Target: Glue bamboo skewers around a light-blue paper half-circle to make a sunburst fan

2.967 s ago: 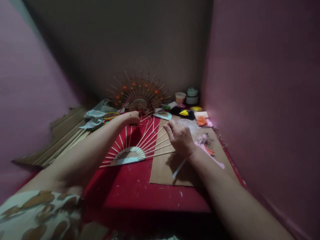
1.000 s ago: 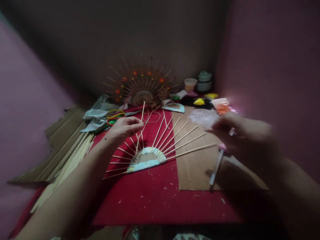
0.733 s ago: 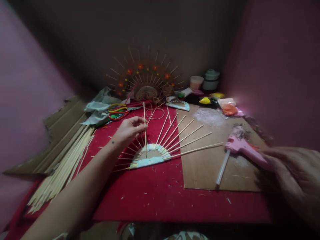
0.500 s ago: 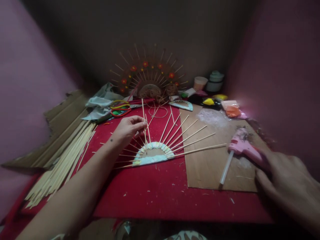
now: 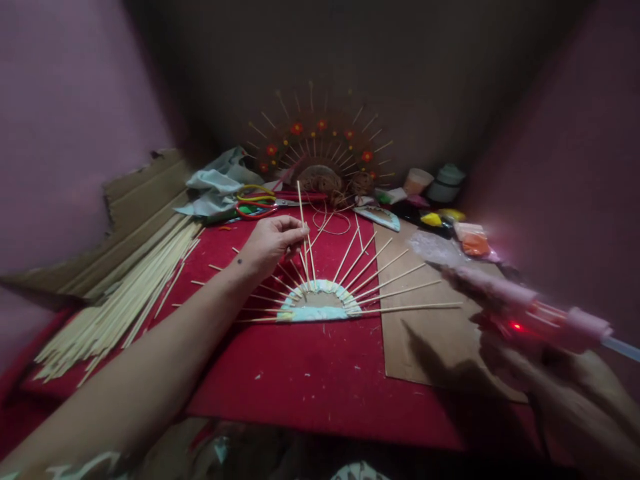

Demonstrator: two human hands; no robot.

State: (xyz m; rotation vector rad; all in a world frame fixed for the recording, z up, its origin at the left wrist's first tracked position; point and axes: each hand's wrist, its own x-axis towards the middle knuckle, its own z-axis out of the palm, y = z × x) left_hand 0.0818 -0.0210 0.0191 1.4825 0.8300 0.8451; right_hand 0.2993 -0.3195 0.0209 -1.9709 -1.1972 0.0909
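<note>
Pink glue gun (image 5: 525,308): lifted off the cardboard since earlier, blurred, nozzle pointed leftward. Right hand (image 5: 545,373): grip indistinct. Bamboo skewer (image 5: 303,223): near-upright, pinched between left hand (image 5: 275,241) fingertips.

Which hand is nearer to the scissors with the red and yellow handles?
Left. The left hand pinches a skewer just in front of the scissors; the right hand holds the pink glue gun far across the table.
</note>
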